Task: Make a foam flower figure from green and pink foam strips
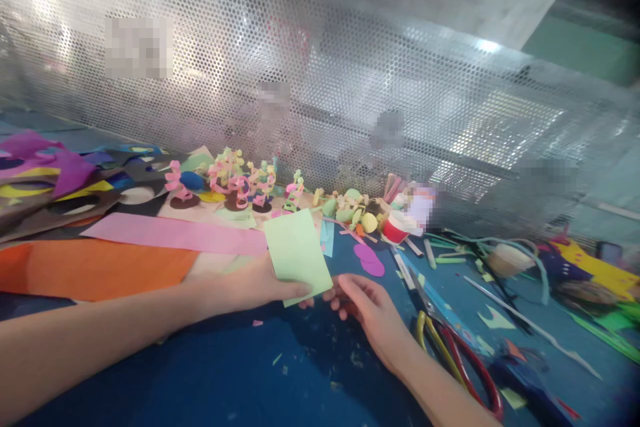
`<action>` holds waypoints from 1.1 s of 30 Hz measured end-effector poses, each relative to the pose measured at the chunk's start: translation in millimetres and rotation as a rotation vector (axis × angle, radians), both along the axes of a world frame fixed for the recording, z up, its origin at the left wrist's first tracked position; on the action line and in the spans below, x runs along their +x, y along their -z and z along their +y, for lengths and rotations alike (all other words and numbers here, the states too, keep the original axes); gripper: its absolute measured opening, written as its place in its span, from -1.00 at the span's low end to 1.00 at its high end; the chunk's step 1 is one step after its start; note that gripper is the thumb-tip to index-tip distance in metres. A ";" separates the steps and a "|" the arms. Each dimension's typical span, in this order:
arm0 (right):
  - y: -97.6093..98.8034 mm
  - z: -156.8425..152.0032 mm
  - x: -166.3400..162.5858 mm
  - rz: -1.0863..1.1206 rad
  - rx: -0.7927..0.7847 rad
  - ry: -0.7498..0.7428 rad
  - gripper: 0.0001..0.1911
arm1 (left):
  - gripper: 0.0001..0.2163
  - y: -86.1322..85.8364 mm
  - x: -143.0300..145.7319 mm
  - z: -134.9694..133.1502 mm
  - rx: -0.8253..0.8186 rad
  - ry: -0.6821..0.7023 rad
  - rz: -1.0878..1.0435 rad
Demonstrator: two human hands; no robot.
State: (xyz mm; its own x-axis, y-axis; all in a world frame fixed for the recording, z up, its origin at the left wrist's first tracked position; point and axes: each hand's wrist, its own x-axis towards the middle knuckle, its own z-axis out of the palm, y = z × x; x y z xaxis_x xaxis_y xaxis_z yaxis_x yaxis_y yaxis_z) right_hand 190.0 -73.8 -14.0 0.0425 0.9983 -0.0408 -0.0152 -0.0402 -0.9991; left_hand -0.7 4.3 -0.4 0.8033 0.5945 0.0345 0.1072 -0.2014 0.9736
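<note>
A pale green sheet of paper (299, 253) is held up over the table, its lower edge gripped between the thumb and fingers of my left hand (260, 285). At the sheet's lower right corner is my right hand (367, 307), with curled fingers and thumb and fingertips closed at that corner. The sheet hides part of my left fingers. Left of the sheet lies a long pink paper strip (175, 232), and below it an orange sheet (100, 270). Large scissors (440, 327) with one red and one yellow handle lie beside my right forearm.
Small paper spiral figures (243, 187) stand at the back, before a perforated metal screen (320, 93). Purple discs (369, 260), a red and white cup (395, 227) and a white stick (530, 323) lie rightward. Coloured scraps (65, 167) are piled at left on the blue table (225, 373).
</note>
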 end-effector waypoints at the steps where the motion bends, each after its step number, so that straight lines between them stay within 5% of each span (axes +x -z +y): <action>1: -0.1 0.3 0.0 -0.005 -0.005 0.002 -0.71 | -0.80 1.1 0.2 0.8 0.008 0.001 0.003; 33: -0.5 0.6 0.1 -0.186 0.006 0.011 -0.72 | -0.74 6.2 -0.4 1.0 0.103 -0.035 0.069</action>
State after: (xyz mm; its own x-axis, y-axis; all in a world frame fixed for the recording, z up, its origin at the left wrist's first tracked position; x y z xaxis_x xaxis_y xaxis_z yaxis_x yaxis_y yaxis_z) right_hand 190.0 -73.2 -13.5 0.0596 0.9979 -0.0248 0.1698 -0.0347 -0.9849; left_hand -1.1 5.3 -6.6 0.7845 0.6187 0.0424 0.1816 -0.2945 0.9382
